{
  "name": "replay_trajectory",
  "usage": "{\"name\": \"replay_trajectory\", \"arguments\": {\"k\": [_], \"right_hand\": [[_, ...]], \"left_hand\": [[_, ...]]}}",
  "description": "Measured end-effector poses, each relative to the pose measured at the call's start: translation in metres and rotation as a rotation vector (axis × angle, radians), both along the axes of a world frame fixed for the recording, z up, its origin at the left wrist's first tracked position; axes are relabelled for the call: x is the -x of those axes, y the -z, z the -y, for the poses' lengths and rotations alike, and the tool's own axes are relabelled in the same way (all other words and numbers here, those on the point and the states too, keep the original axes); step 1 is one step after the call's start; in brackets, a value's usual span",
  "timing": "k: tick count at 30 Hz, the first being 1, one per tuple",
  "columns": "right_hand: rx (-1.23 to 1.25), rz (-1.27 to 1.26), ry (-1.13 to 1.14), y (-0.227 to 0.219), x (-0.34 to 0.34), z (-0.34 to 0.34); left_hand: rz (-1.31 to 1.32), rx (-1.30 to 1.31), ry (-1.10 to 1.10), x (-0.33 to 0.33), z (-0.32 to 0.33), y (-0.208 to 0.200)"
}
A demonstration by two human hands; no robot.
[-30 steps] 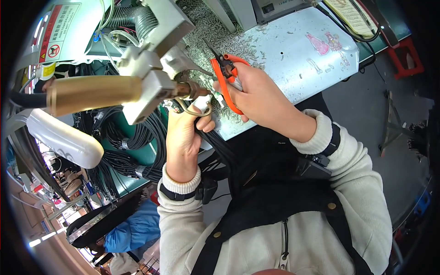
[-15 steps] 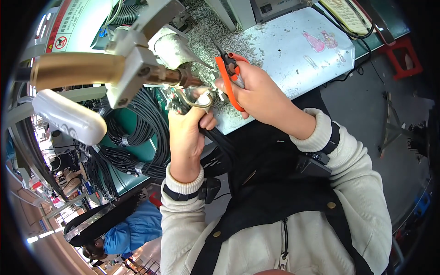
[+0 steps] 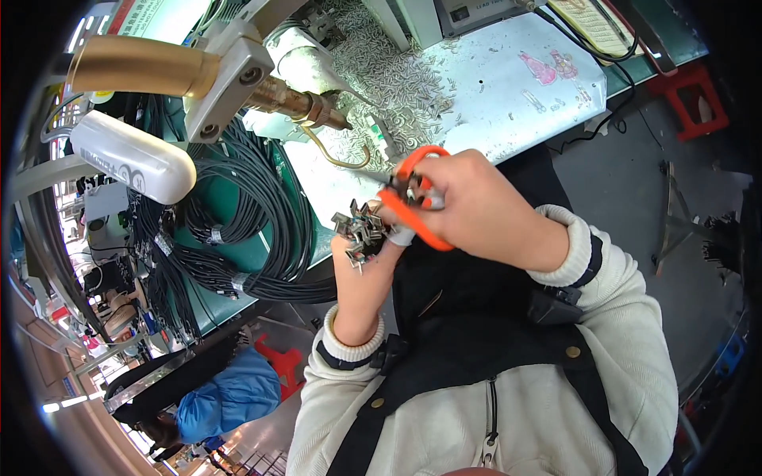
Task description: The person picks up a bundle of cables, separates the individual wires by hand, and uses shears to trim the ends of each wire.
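A bunch of small metal connector ends [image 3: 361,230] sticks up from my left hand [image 3: 367,278], whose fingers are closed round it. They look like the ends of a cable bundle, but the cables below are mostly hidden. My right hand [image 3: 496,214] is wrapped round orange-handled pliers [image 3: 421,225]. The pliers' dark jaws point left, just above the connector ends; whether they touch them I cannot tell. Beyond my hands, a brass-coloured soldering iron [image 3: 290,101] is clamped over the bench, with a thin bent tube [image 3: 337,163] below its tip.
A heap of tiny metal pieces [image 3: 389,87] covers part of the white work surface [image 3: 500,103]. Coiled black cables [image 3: 278,214] lie at left, below a white rounded cylinder [image 3: 131,156]. A grey machine [image 3: 476,17] stands behind; a red stool [image 3: 694,103] is right. Someone in blue [image 3: 226,404] sits lower left.
Both hands have come nearer to me, away from the soldering iron's tip. The left hand has tilted, bringing its metal connector ends into sight. The pliers have turned to point left.
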State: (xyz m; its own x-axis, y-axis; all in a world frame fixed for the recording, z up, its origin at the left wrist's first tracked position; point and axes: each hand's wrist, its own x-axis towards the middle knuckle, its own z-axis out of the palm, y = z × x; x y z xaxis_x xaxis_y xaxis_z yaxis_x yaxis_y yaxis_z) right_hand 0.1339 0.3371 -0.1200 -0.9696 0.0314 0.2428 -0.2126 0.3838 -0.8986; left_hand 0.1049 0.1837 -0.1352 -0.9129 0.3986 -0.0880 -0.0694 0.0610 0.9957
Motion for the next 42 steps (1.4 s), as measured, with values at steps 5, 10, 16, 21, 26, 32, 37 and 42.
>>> {"name": "replay_trajectory", "arguments": {"k": [5,10,16,21,26,32,37,42], "right_hand": [[-0.084,-0.129,0.277,0.015,-0.004,-0.006],[-0.471,-0.571,0.296,0.007,-0.013,-0.003],[-0.542,-0.659,0.221,0.023,-0.013,-0.005],[-0.027,-0.445,0.077,0.038,-0.011,0.000],[-0.047,-0.235,0.057,0.023,-0.022,0.006],[0.275,-0.021,0.094,0.032,-0.022,0.018],[0.397,-0.096,0.089,0.038,-0.020,0.019],[0.039,0.165,0.046,0.028,-0.035,-0.002]], "left_hand": [[0.212,-0.259,0.150,0.003,0.004,0.000],[0.398,-0.236,0.094,-0.002,0.000,-0.021],[0.391,-0.369,0.176,0.002,0.009,-0.016],[0.503,-0.459,0.149,-0.001,0.010,-0.020],[0.392,-0.200,-0.026,-0.007,0.002,-0.019],[-0.106,0.090,-0.087,-0.011,0.001,-0.006],[0.113,-0.105,-0.122,-0.011,0.000,-0.010],[0.193,-0.262,-0.089,-0.006,0.006,-0.013]]}}
